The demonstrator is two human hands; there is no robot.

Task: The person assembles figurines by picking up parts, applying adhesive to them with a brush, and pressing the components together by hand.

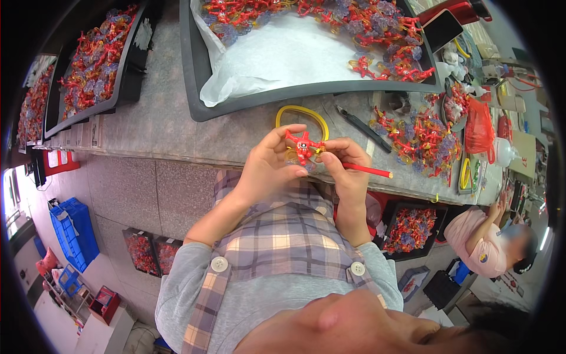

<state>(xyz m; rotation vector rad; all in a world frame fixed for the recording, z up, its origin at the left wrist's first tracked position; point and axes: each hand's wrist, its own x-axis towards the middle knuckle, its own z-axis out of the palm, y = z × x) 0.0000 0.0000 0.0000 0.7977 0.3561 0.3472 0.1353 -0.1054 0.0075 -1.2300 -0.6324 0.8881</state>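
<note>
Over the near table edge, my left hand (266, 164) is closed on a small red toy figure (303, 148) with clear yellow and purple parts, its thumb below and fingers behind. My right hand (349, 166) is closed too, with thumb and fingertips at the figure's right side. A slim red stick (372, 170), pencil-like with a pale end, sticks out to the right from this hand. Its other end is hidden by the fingers, so I cannot tell whether it touches the figure.
Beyond my hands are a yellow loop (321, 121), a dark craft knife (364, 128) and a paper-lined black tray (194, 88) of figures. More figures (425, 141) are heaped at the right. Another full tray (91, 65) stands at the left. A co-worker (480, 242) sits at the right.
</note>
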